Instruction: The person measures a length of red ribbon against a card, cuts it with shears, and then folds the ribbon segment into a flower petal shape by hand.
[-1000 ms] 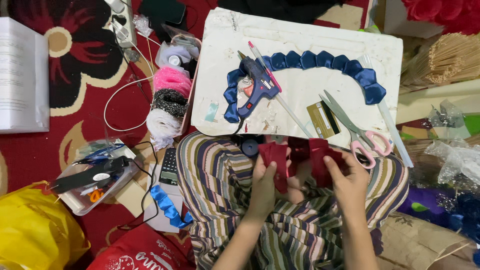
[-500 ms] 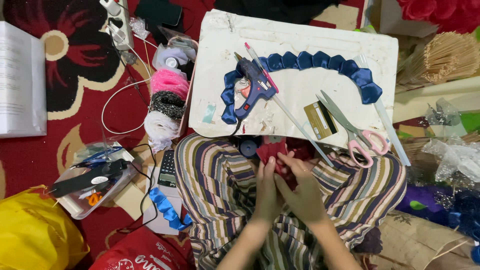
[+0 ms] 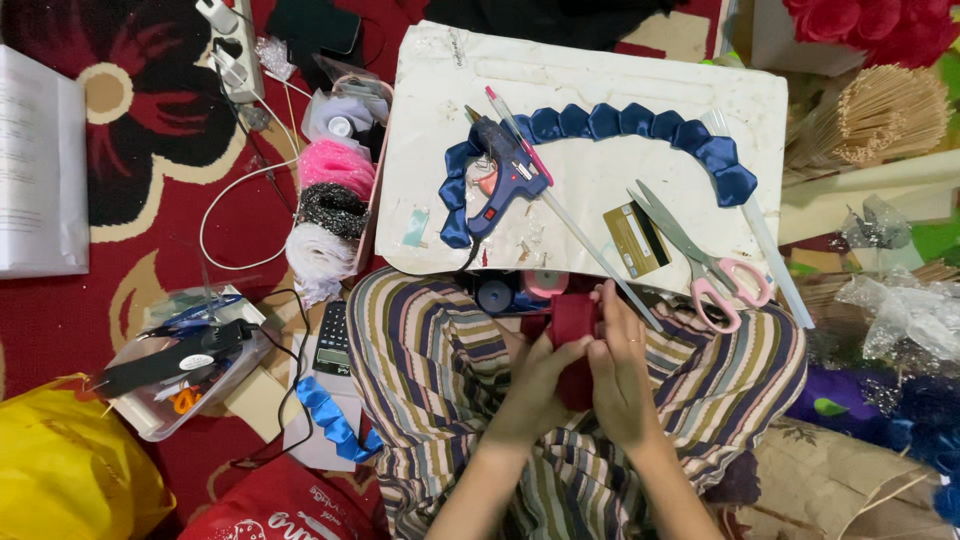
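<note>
Leftmost, you have a yellow bag (image 3: pixel 60 470) on the red carpet; beside it a clear tray (image 3: pixel 180 385) of tools; next, a box of pink, black and white mesh rolls (image 3: pixel 330 215); a blue ribbon strip (image 3: pixel 330 415) lies near your striped lap. Centre: your left hand (image 3: pixel 535 385) and right hand (image 3: pixel 620 375) meet over the lap, both closed on a dark red ribbon piece (image 3: pixel 572 325), fingers pinching it from either side. Above, a white board (image 3: pixel 600 80) carries a blue glue gun (image 3: pixel 505 180), a folded blue ribbon chain (image 3: pixel 640 125), a gold card (image 3: pixel 637 240); rightmost on it, pink-handled scissors (image 3: pixel 715 270).
</note>
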